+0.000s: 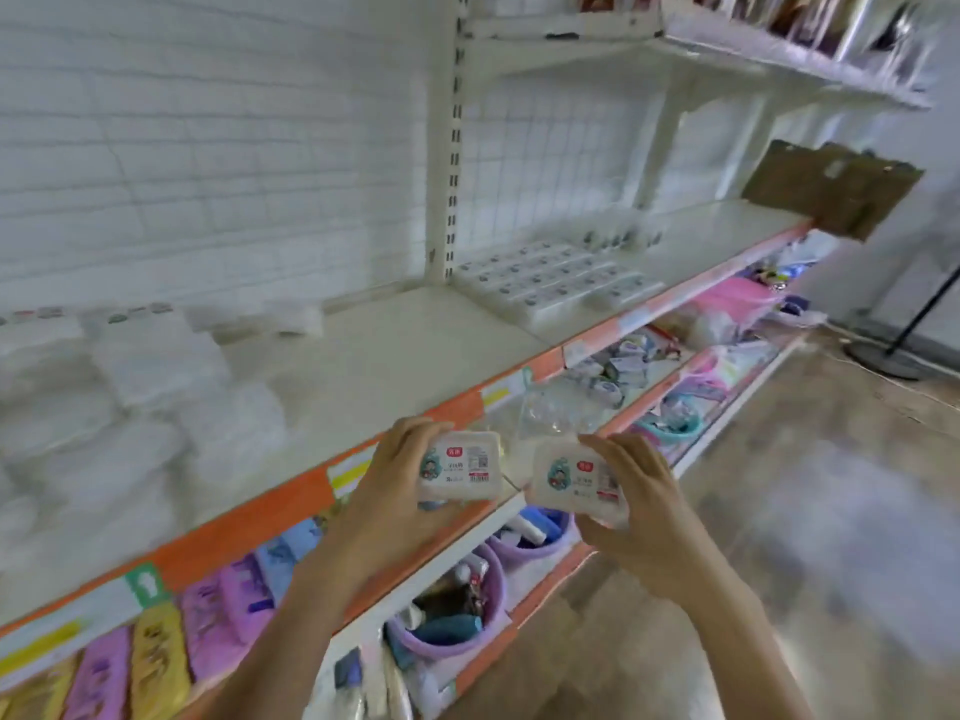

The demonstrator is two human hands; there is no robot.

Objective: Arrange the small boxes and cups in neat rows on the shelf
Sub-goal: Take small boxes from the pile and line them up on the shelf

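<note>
Both forearms are reaching forward side by side — left hand (397, 478) and right hand (641, 504) each curling fingers around a small box.

We have a single wide-angle view from head height, looking forward and down along the shelf (395, 350), which runs from lower left to upper right. The two hands sit close below centre; the far end and the floor (779, 511) blur.
</note>
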